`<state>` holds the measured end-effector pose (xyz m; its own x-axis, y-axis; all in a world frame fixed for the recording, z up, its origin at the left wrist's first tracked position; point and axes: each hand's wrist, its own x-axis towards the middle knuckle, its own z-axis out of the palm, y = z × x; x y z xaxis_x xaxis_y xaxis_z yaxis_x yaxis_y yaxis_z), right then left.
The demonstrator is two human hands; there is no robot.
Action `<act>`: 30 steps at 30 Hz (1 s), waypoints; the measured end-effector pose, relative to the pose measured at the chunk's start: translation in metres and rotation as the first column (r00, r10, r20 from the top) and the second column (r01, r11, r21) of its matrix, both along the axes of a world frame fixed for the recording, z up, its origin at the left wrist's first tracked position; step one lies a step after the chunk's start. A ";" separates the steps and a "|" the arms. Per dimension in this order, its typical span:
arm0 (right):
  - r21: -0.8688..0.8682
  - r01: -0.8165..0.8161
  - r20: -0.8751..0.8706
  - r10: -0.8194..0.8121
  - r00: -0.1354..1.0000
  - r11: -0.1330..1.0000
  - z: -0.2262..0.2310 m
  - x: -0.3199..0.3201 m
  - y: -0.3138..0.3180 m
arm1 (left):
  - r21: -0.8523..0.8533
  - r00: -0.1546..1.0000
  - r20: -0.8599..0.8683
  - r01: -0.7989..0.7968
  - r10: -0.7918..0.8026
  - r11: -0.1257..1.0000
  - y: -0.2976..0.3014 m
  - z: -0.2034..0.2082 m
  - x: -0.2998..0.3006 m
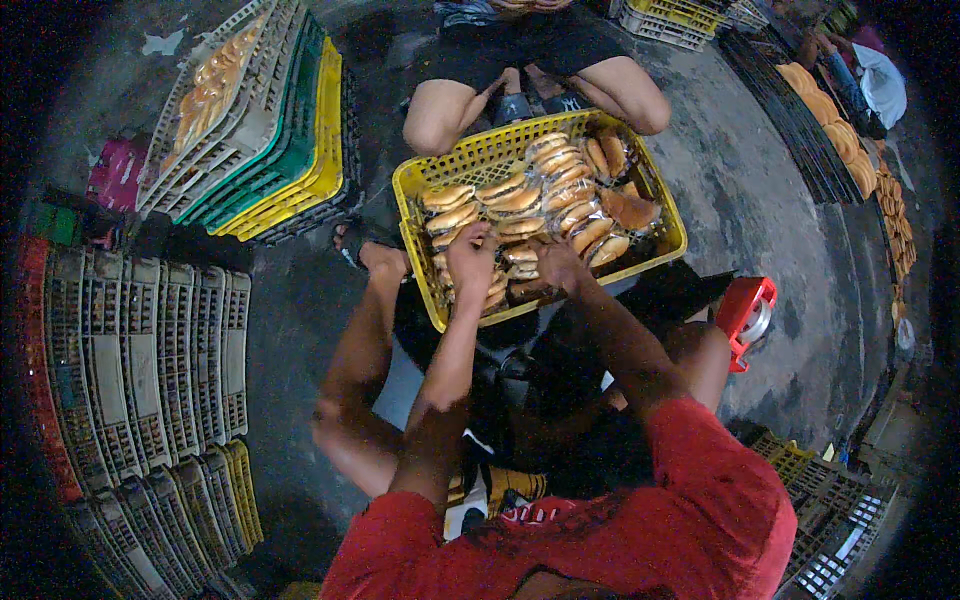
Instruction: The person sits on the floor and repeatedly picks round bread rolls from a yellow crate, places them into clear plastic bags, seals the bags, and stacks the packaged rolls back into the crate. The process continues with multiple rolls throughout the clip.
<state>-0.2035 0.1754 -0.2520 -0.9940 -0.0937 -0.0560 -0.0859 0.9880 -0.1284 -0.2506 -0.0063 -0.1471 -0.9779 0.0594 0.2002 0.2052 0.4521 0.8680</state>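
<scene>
A yellow plastic crate (410, 205) stands in front of me, with rows of golden-brown filled buns (568, 190) in clear plastic packets inside. My left hand (471, 258) is over the near left part of the crate, its fingers curled in above the buns; whatever it holds is hidden. Beside it, my right hand (561, 264) reaches down with bent fingers onto a packet of buns (522, 262) by the near side. At the right end of the crate, a darker bun (630, 208) lies next to some dark space.
Another person's knees (440, 112) are close to the crate's far side. Stacked crates (290, 120) with bread on top stand at the far left, more crate stacks (150, 350) at the left. A red scale (745, 315) is by my right knee. Bread (830, 125) lies on dark trays at the far right.
</scene>
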 end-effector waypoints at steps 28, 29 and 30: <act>-0.984 0.144 0.094 -0.394 0.914 0.100 0.198 0.113 -0.039 | 0.804 0.801 0.287 0.096 -0.525 0.587 -0.020 0.107 0.139; -0.992 0.124 0.111 -0.399 0.910 0.007 0.192 0.123 -0.034 | 0.910 0.763 0.295 -0.041 -0.576 0.412 -0.019 0.113 0.149; -0.992 0.099 0.125 -0.405 0.906 -0.084 0.186 0.133 -0.028 | 0.980 0.790 0.197 -0.140 -0.581 0.141 -0.020 0.119 0.163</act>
<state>-0.0709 0.1473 -0.0656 -0.9326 0.3598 -0.0290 -0.0329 -0.1648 -0.9858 -0.0871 -0.0264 -0.0281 -0.9005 0.4157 -0.1279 -0.4192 -0.7511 0.5099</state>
